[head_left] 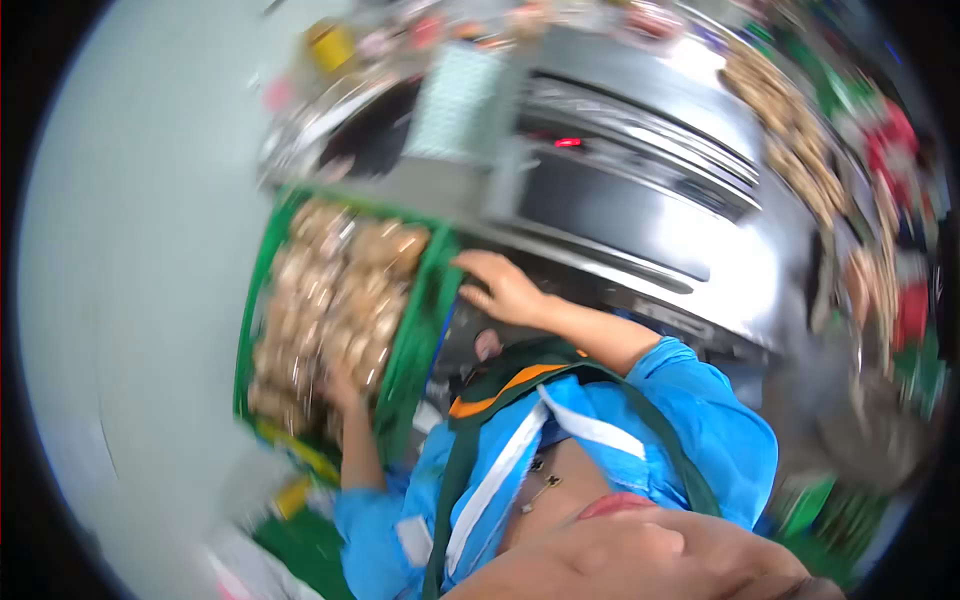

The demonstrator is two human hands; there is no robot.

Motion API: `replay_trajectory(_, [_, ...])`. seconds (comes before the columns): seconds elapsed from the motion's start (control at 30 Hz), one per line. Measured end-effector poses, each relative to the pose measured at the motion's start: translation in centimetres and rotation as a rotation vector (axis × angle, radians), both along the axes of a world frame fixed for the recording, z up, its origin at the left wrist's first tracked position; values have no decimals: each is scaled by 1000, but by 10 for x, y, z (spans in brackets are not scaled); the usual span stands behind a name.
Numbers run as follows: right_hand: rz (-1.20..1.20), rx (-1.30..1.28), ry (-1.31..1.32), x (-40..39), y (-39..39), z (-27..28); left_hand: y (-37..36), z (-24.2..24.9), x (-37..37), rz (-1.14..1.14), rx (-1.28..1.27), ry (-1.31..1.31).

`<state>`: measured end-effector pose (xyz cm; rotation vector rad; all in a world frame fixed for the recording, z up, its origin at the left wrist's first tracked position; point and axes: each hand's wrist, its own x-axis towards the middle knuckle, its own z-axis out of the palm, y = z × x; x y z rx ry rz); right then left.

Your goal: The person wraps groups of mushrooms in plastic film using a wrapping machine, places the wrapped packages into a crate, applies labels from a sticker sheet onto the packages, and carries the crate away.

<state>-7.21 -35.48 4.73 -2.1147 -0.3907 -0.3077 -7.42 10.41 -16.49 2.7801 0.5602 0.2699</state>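
- At nine o'clock, a green crate holds wrapped brown packets.
- At its six o'clock, the left hand is among them, grip too blurred to tell.
- Near its two-o'clock rim, the right hand, fingers loosely spread.

Steel machine showed a red light

A small red display glowed on its surface. Just beside the machine was a pale green patterned sheet, with a dark object next to it and a yellow item nearby. Brown goods formed a row, too blurred to identify.
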Motion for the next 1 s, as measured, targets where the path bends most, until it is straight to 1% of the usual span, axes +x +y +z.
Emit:
replay_trajectory(0.03, [-78,42,20,-16,-36,0,-16,26,1,106,143,-152])
replay_trajectory(0.07, [-206,79,36,-34,-79,4,-33,54,2,220,266,-295])
replay_trajectory(0.1, [-316,125,54,-57,-120,6,-105,116,11,5,-104,-456])
replay_trajectory(0.13, [-481,136,37,-80,-167,8,-177,178,20,-199,-501,-577])
replay_trajectory(0.17, [-653,116,-53,-106,-216,14,-217,193,24,-264,-453,-537])
replay_trajectory(0.2, [-825,105,-98,-130,-267,5,-257,200,25,-310,-393,-503])
replay_trajectory(0.23, [-972,301,-75,-153,-321,-22,-306,200,31,-528,-554,-436])
replay_trajectory(0.27, [-1102,390,-19,-177,-374,-20,-372,208,35,-743,-706,-357])
replay_trajectory(0.3, [-1282,346,-48,-198,-419,-23,-441,218,23,-826,-823,-252])
replay_trajectory(0.33, [-1322,402,-83,-222,-463,-24,-511,246,2,-1055,-695,-169])
replay_trajectory(0.37, [-1309,530,-162,-238,-492,-24,-566,250,-14,-1203,-780,-74])
replay_trajectory(0.4, [-1301,630,-129,-249,-514,-24,-617,254,-27,-1441,-719,-151])
replay_trajectory(0.43, [-1286,730,-92,-257,-535,-24,-667,257,-40,-1629,-734,-154])
replay_trajectory(0.5, [-1331,753,-92,-254,-583,-31,-756,259,-60,-1810,-840,-99])
replay_trajectory(0.57, [-1368,774,-69,-250,-637,-40,-834,275,-69,-1770,-934,276])
replay_trajectory(0.63, [-1443,652,-126,-239,-704,-46,-911,288,-69,-1873,-928,294])
replay_trajectory(0.67, [-1435,658,-125,-233,-734,-54,-951,282,-66,-1843,-937,369])
replay_trajectory(0.7, [-1460,623,-58,-229,-766,-64,-991,269,-61,-1815,-943,436])
replay_trajectory(0.73, [-1483,588,9,-226,-795,-77,-1030,256,-53,-1789,-927,451])
replay_trajectory(0.77, [-1471,596,1,-224,-821,-96,-1064,241,-44,-1764,-909,466])
replay_trajectory(0.8, [-1493,510,78,-222,-848,-115,-1098,222,-35,-1765,-897,453])
replay_trajectory(0.83, [-1515,419,154,-218,-871,-126,-1131,200,-26,-1604,-876,532])
replay_trajectory(0.87, [-1517,356,253,-216,-875,-117,-1158,181,-17,-1442,-852,606])
replay_trajectory(0.9, [-1558,322,309,-210,-875,-105,-1182,163,-9,-1447,-843,600])
replay_trajectory(0.97, [-1572,280,307,-200,-891,-117,-1221,131,2,-1345,-701,378])
replay_trajectory(1.0, [-1570,281,321,-195,-893,-114,-1236,126,1,-1291,-698,402])
